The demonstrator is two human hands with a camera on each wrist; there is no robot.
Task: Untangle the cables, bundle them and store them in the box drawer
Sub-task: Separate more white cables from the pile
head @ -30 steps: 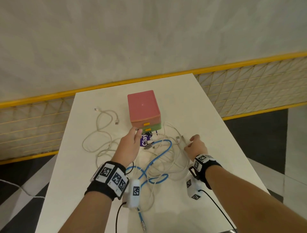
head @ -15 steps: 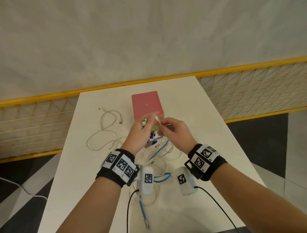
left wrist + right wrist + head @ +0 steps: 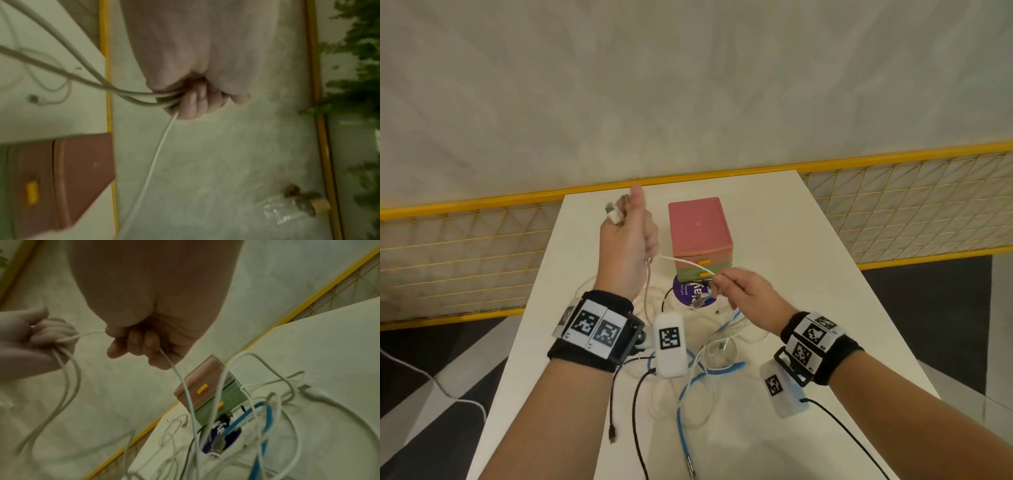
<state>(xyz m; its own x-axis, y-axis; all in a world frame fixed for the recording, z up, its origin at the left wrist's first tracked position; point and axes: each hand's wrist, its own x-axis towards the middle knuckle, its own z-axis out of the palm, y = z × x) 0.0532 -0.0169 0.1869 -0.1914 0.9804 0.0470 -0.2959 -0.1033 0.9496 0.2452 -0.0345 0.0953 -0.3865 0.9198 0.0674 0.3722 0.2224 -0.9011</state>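
The left hand (image 3: 627, 240) has risen well above the worktop (image 3: 808, 240), fist gripping white cable (image 3: 681, 262) strands, plug ends poking out. The right hand (image 3: 743, 291) pinches the same cable before the closed drawer box (image 3: 700, 228); untangling has begun, with the blue cable (image 3: 688, 394) lying in the heap.

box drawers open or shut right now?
Shut. Both drawers of the box, pink upper and green lower, sit flush with its front, yellow handles showing, in the head and right wrist views.
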